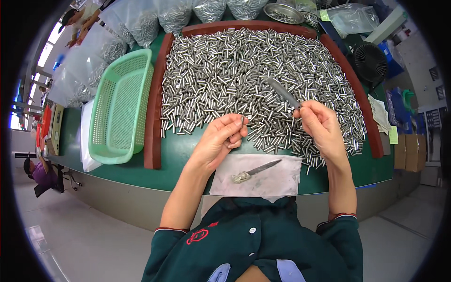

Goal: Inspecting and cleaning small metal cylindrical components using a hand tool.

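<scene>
My left hand (220,141) is closed, pinching a small metal pin (242,120) between thumb and forefinger. To its right, my right hand (321,128) grips the lower end of a flat grey bar that looks like a file (283,92). The bar slants up and to the left, over a wide spread of short shiny metal pins (225,75). Below and between my hands, a stained white cloth (286,176) lies at the table's near edge. On it rests a pointed, file-like tool (264,167) with a wrapped handle.
Dark red bars (153,103) border the pins on the green table (183,152). Left of them stands a green mesh basket (95,127). Clear bags of pins (176,16) line the back, beside a metal dish (283,13). A black fan (370,61) is at right. Another person (41,171) sits far left.
</scene>
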Demonstrator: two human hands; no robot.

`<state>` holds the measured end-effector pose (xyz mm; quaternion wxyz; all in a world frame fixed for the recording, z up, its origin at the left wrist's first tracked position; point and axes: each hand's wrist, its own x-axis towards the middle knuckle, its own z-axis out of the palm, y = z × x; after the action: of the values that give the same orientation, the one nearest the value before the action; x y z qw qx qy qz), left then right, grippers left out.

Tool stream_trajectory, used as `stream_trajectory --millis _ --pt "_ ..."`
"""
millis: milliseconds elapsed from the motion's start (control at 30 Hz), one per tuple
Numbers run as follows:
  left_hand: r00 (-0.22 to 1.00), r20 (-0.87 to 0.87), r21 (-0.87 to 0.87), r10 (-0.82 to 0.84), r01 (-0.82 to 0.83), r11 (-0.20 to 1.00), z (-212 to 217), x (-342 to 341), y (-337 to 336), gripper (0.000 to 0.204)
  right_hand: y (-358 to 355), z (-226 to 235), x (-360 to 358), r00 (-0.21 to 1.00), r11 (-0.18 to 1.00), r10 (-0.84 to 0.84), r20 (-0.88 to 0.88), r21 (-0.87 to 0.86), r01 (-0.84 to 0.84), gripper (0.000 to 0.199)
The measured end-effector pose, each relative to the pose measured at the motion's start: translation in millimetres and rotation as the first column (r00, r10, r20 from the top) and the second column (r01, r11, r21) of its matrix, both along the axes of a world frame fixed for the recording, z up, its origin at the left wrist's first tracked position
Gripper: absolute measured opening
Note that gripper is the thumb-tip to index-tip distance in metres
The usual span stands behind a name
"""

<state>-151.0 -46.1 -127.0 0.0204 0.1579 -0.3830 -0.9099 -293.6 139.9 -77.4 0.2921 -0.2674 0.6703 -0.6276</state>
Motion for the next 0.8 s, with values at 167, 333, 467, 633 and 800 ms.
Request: stream_trajectory --millis 167,333,467,633,800 --pt "1.000 0.029 0.002 0.012 -0.012 1.000 1 0 0 0.017 -2 0 16 0.990 0.999 0.024 -0.138 -0.031 -0.028 0.011" --pt "0.999 0.034 0.012 0.010 -0.010 1.000 2 -1 0 0.018 -8 -5 22 0.484 0.994 0.023 -0.875 0.073 0.085 0.021" --pt "1.000 0.029 0.021 0.009 -0.009 1.000 0 -1 0 0.018 -10 -13 22 0.440 0.986 0.083 -0.894 0.139 0.096 0.026" --pt "1.000 0.010 0.040 0.008 -0.008 0.999 -1 0 -1 0.018 -7 -15 24 0.501 0.974 0.138 -0.854 0.208 0.085 0.023" --pt "1.000 0.009 0.047 0.004 -0.004 0.999 -1 0 -1 0.018 -7 -15 25 0.518 0.979 0.109 -0.848 0.183 0.093 0.022"
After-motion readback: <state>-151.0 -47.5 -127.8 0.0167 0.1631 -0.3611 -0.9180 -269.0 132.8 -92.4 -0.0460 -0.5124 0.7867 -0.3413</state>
